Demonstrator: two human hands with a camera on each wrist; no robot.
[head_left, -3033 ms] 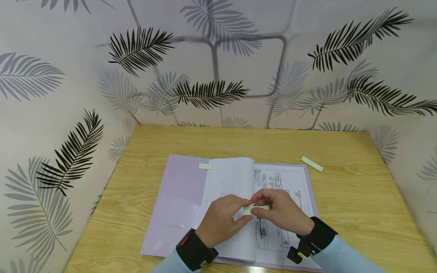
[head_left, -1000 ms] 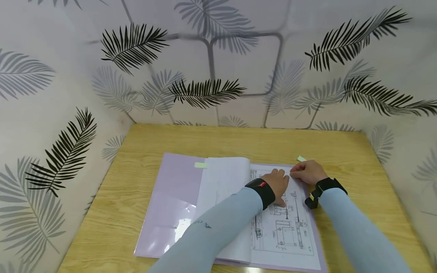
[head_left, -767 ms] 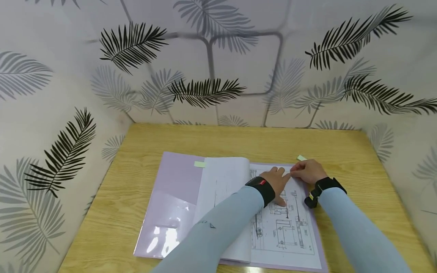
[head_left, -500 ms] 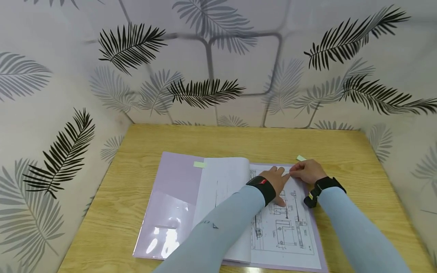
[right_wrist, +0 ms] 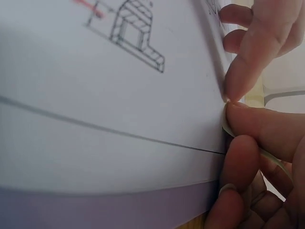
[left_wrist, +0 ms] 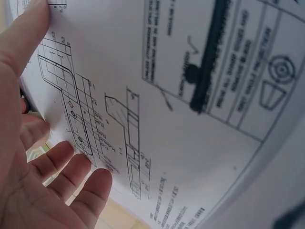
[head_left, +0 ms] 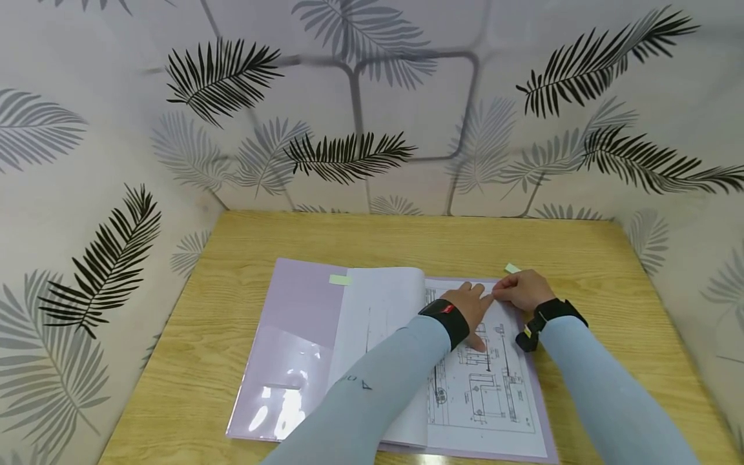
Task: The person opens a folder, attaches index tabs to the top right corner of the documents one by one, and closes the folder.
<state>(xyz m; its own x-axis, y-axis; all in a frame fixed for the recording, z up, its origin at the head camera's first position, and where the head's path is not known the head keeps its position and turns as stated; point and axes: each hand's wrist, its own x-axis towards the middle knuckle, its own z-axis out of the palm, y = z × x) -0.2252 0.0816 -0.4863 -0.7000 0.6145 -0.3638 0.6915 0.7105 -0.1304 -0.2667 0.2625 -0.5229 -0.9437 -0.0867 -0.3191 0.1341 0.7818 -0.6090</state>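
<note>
A lavender folder (head_left: pixel 299 310) lies spread on the table, its turned white sheets (head_left: pixel 386 290) to the left and a printed drawing page (head_left: pixel 502 413) to the right. Across the upper part of that page rests my left hand (head_left: pixel 469 311), fingers spread, the index fingertip reaching the page's far right corner. There my right hand (head_left: pixel 526 290) pinches a pale green sticky strip (right_wrist: pixel 275 161) between thumb and fingers. In the right wrist view the left index fingertip meets the right fingertips at the page edge. The strip's far end is hidden by fingers.
Another green sticky strip (head_left: pixel 340 280) sticks out from the top left edge of the turned sheets. Behind my right hand, a further strip (head_left: pixel 512 268) lies on the wooden table (head_left: pixel 372 242), partly covered. Leaf-patterned cloth (head_left: pixel 360 103) rises beyond the table.
Three seconds ago both hands held the strip over the middle of the folder. They have since moved to the page's far right corner, the left onto the page. Over the last second they barely shift.
</note>
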